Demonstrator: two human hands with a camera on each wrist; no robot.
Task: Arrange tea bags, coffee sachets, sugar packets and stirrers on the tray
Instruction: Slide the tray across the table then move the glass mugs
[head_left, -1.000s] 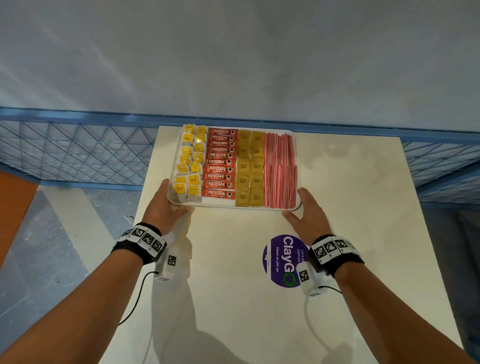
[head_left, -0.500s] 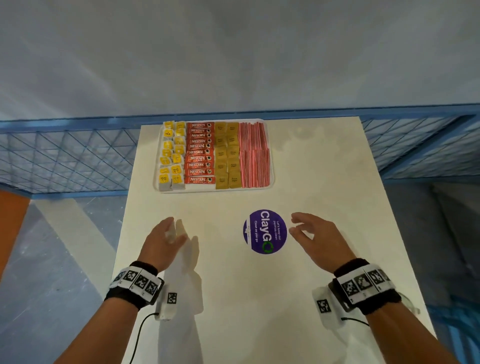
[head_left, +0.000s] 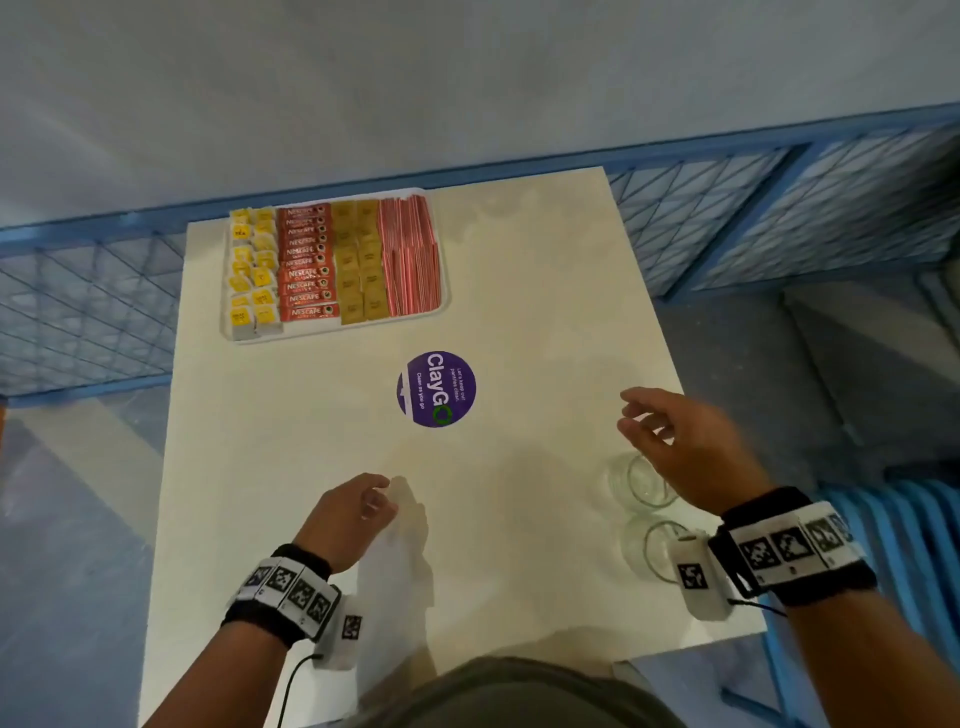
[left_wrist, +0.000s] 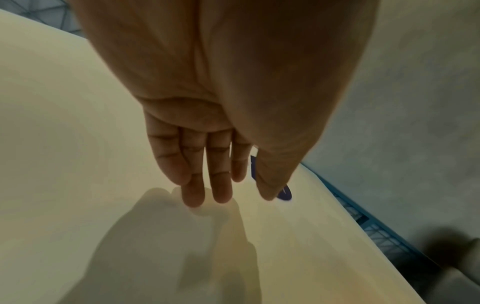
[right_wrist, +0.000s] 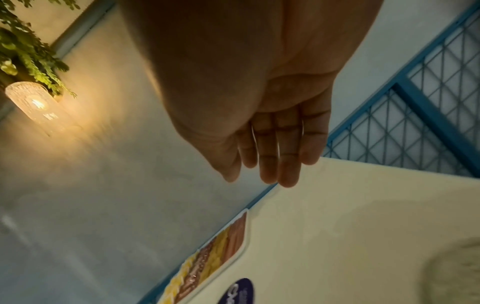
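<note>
The white tray (head_left: 226, 332) sits at the table's far left corner, filled in columns: yellow tea bags (head_left: 252, 273), red Nescafe coffee sachets (head_left: 306, 260), brown sugar packets (head_left: 358, 260) and red-striped stirrers (head_left: 410, 257). The tray (right_wrist: 242, 250) also shows in the right wrist view. My left hand (head_left: 363, 512) hovers over the near middle of the table with relaxed fingers (left_wrist: 205, 181), holding nothing. My right hand (head_left: 660, 434) hangs above the table's right side, fingers (right_wrist: 275, 158) straight and empty. Both hands are well clear of the tray.
A round purple ClayGo sticker (head_left: 437, 388) lies mid-table. Two clear glass jars (head_left: 641, 480) stand at the near right edge under my right wrist. Blue wire mesh fencing (head_left: 78, 306) runs behind and beside the cream table (head_left: 519, 312). A wall lamp (right_wrist: 33, 102) glows.
Both hands let go of the tray's near edge and pulled back toward me. The view shifted right, bringing the glass jars into sight.
</note>
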